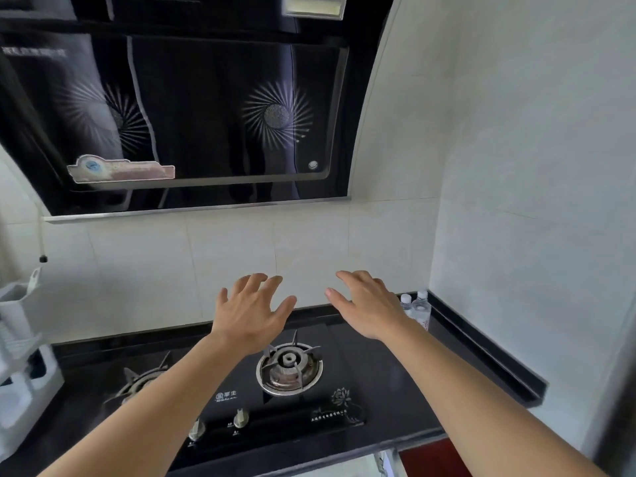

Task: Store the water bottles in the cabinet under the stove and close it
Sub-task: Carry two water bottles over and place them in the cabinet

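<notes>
Both bare hands are raised above the black glass gas stove [309, 401], palms down and holding nothing. The left hand [253, 313] has its fingers spread and slightly bent, its grip wide and slack; the right hand [366, 304] has its fingers straight and close together, its grip likewise slack and unoccupied. Two clear plastic water bottles with white caps [416, 306] stand upright, side by side, in the far right corner of the black stone table [481, 366], against the pale tiled wall [241, 256] and just beyond the right hand; whether the hand touches them cannot be told. The round steel right burner [289, 369] lies below and between the two hands. A glossy black range hood [192, 115] hangs above the stove. A white plastic rack [20, 356] stands at the left edge. Of the cabinet under the stove, only a strip of red front [430, 457] shows at the bottom edge.
</notes>
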